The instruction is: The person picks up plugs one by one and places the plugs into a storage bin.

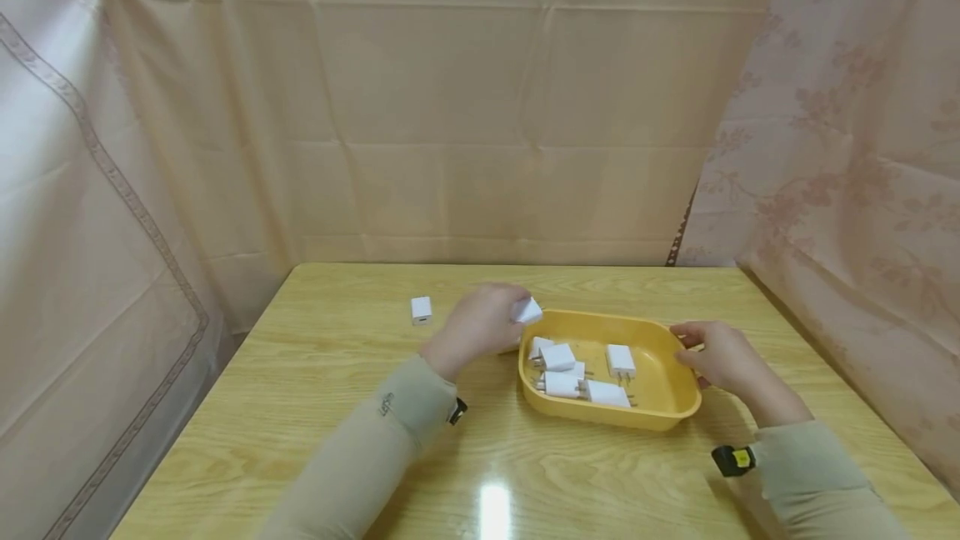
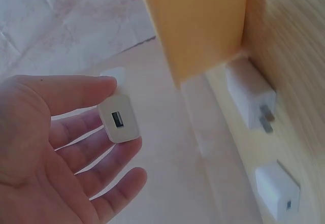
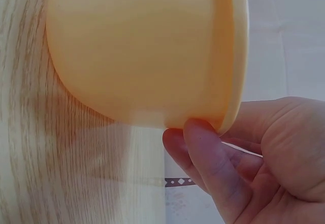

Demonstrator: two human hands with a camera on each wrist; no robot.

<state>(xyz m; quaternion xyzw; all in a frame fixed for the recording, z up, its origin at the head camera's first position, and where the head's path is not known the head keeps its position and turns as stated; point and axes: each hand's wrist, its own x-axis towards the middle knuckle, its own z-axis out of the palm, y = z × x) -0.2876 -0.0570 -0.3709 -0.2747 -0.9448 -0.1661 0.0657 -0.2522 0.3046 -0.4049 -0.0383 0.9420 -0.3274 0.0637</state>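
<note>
My left hand (image 1: 480,325) pinches a white USB charger (image 1: 528,311) between thumb and fingers, just above the left rim of a yellow plastic tray (image 1: 667,415). In the left wrist view the charger's USB port (image 2: 118,119) faces the camera. My right hand (image 1: 722,357) grips the tray's right end, and in the right wrist view its fingers (image 3: 208,148) lie against the outer wall with the rim between them and the thumb side. Several white chargers (image 1: 609,393) with metal prongs lie inside the tray, mostly toward its left half; one charger (image 1: 620,359) sits apart from them.
Left of the tray, a white charger (image 1: 422,310) stands on the wooden table (image 1: 247,440). Another charger with prongs (image 2: 250,89) is beside the tray, largely hidden behind my left hand in the head view. Cloth curtains (image 1: 450,107) hang behind and at both sides.
</note>
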